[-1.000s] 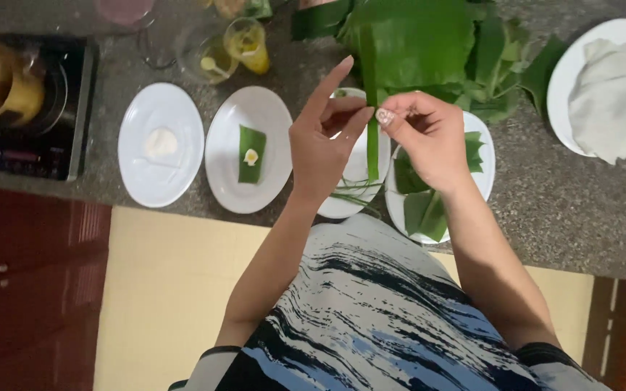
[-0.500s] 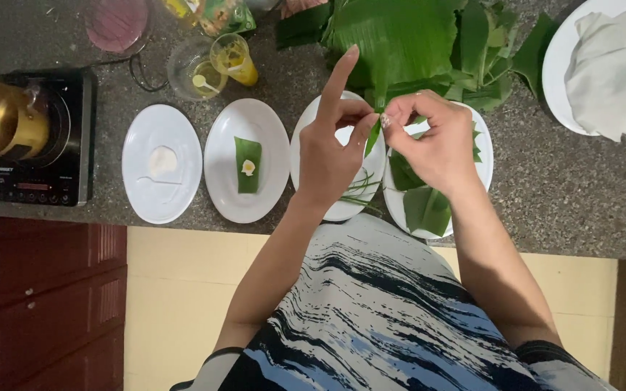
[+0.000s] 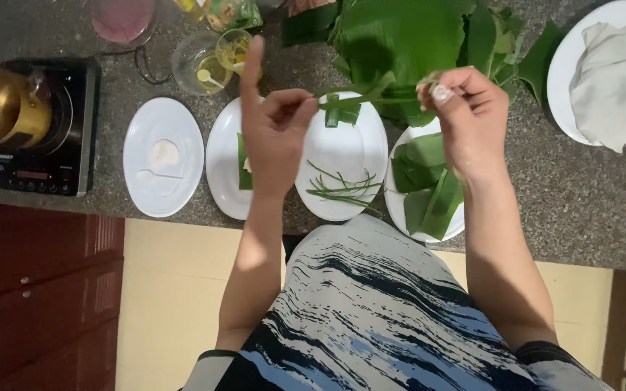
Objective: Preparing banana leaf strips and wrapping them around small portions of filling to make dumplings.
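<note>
Green leaf strip (image 3: pixel 349 107) pinched at both ends: left hand (image 3: pixel 273 137) grip pressed on one end, index finger up; right hand (image 3: pixel 469 123) grip pinching the other. Strip hangs above the white plate of thin strands (image 3: pixel 342 156), near the surface's front edge. Banana leaves (image 3: pixel 400 36) at the back edge.

The left hand (image 3: pixel 275 137) hides half the folded leaf piece (image 3: pixel 241 163).

Left hand (image 3: pixel 273 137) and right hand (image 3: pixel 469 119) pinch a folded green leaf strip (image 3: pixel 349 107) above a white plate (image 3: pixel 342 156).
</note>
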